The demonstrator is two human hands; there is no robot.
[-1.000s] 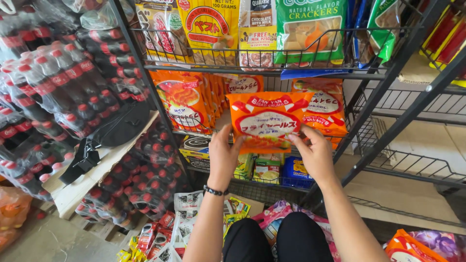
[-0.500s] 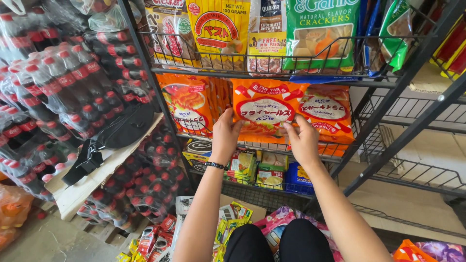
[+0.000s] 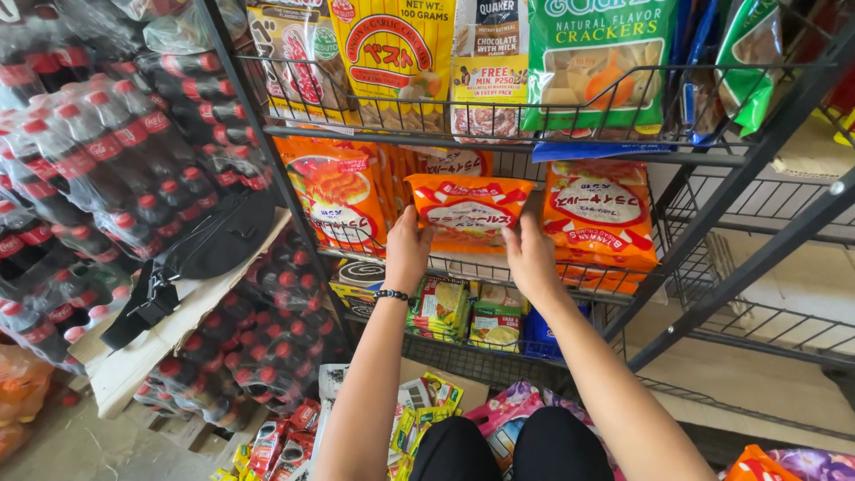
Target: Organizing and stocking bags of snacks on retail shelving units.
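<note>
Currently both hands are gripping a flat orange plastic breadcrumb packet [image 3: 469,212] by its lower corners, left hand [image 3: 409,251], right hand [image 3: 531,258], above the black wire shelf rail [image 3: 499,270]. Keeping it upright and sliding it between the neighbouring orange packets [image 3: 602,214] should be seating it squarely.

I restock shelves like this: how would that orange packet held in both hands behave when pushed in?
The orange packet is probably light and floppy: its film creases between the left hand and right hand. The glossy surface may slip.
</note>
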